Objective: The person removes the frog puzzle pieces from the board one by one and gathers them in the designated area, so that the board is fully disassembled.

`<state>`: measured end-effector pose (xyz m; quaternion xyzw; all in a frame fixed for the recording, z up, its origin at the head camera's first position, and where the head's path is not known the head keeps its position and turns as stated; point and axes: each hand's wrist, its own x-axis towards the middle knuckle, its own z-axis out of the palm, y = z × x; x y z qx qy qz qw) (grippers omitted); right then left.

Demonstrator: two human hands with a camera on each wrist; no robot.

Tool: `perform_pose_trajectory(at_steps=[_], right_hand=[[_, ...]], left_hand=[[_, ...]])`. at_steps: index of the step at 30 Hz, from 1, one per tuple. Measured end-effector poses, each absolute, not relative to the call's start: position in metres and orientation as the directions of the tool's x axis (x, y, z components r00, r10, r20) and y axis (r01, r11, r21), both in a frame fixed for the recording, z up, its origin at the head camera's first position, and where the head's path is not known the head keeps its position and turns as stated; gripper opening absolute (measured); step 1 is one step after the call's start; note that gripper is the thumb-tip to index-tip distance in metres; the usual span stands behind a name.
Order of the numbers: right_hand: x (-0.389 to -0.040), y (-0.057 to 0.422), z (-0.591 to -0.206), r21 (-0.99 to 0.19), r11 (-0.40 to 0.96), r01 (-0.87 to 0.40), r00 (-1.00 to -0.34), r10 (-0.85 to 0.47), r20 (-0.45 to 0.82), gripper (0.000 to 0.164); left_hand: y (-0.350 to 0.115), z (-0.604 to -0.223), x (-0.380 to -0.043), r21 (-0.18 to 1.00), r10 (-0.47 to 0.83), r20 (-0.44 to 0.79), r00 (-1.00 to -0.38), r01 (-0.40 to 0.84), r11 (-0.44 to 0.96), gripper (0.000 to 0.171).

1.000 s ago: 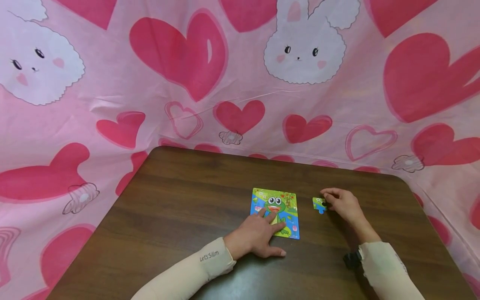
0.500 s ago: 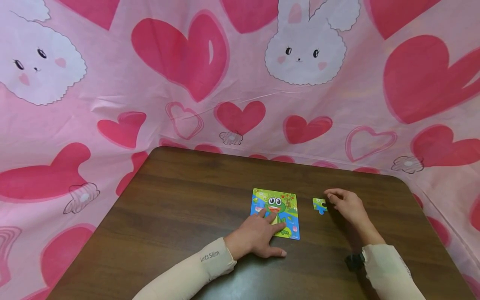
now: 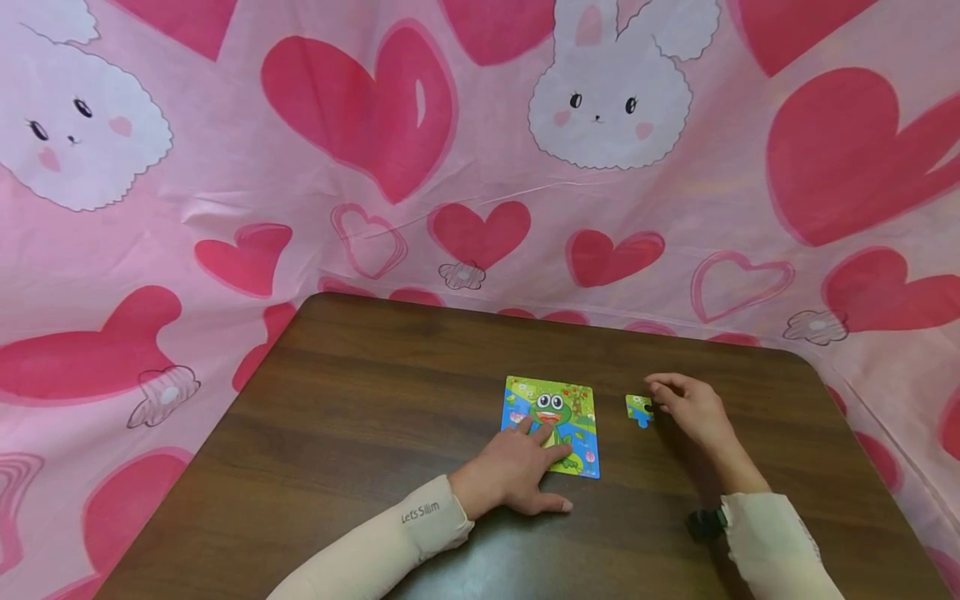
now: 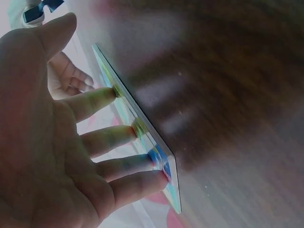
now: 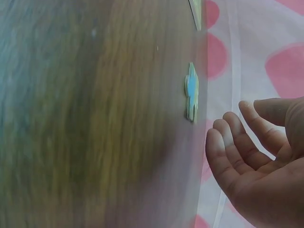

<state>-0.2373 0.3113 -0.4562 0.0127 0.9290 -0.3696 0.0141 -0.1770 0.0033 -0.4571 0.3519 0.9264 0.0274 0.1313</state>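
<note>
A square frog jigsaw puzzle (image 3: pixel 583 417) lies flat on the brown table. My left hand (image 3: pixel 512 473) rests on its lower left part with fingers spread, covering some of the picture. In the left wrist view, straight fingertips touch the puzzle's top near its thin edge (image 4: pixel 142 116). To the right lies a small green and blue jigsaw piece (image 3: pixel 636 407) with a tab toward me. From the side, this piece (image 5: pixel 191 92) looks layered; I cannot tell whether several are stacked. Beside it hovers my right hand (image 3: pixel 696 414), fingers loosely bent, holding nothing.
The dark wooden table (image 3: pixel 360 433) has rounded far corners. Behind and at both sides hangs a pink cloth (image 3: pixel 480 158) with hearts and rabbits. A small black object (image 3: pixel 705 525) sits at the right wrist, by the sleeve cuff.
My right hand has drawn slightly right, off the small jigsaw piece, and its fingers have shifted a little back toward it since. The left hand and the puzzle have stayed still.
</note>
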Motion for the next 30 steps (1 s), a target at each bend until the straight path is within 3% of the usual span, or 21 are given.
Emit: perform_pose_trajectory(at_steps=[16, 30], right_hand=[[-0.240, 0.281, -0.460, -0.705, 0.709, -0.012, -0.999, -0.041, -0.024, 0.040], [-0.247, 0.248, -0.473, -0.833, 0.551, 0.059, -0.994, -0.048, -0.102, 0.033]], left_hand=[[0.005, -0.459, -0.180, 0.129, 0.671, -0.214, -0.710, 0.660, 0.740, 0.077], [0.005, -0.458, -0.185, 0.137, 0.671, -0.218, -0.709, 0.658, 0.740, 0.075]])
